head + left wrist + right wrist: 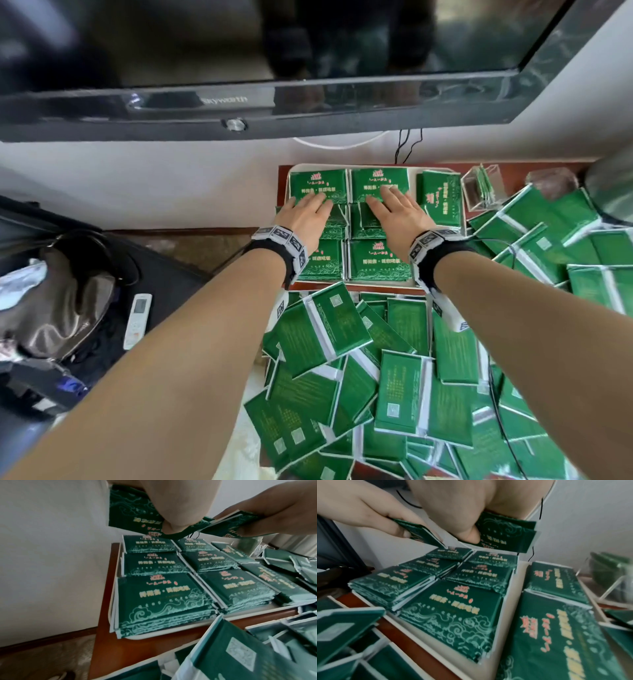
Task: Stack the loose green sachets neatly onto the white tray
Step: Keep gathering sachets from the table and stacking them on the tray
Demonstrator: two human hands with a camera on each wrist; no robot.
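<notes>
Two hands hover side by side over the far part of the tray [409, 283], each holding a small bundle of green sachets. The left hand [306, 216] pinches its bundle [137, 516] between thumb and fingers above the far-left stack [318, 185]; the right hand [397, 216] grips its bundle [506, 534] the same way above the stack just to the right of it [378, 181]. On the tray the sachets sit printed side up in two columns of three stacks, with a further row [442, 202] along the right edge turned sideways. The tray rests on a reddish-brown table [109, 645] against a white wall [171, 178]. Near and to the right of the tray, loose sachets [342, 370] lie in a jumbled heap, mostly back side up and overlapping. A clear box [483, 186] stands tilted just right of the tray's far corner. A dark TV [239, 68] hangs on the wall above, and a white remote [138, 320] lies on dark bags at the left.
</notes>
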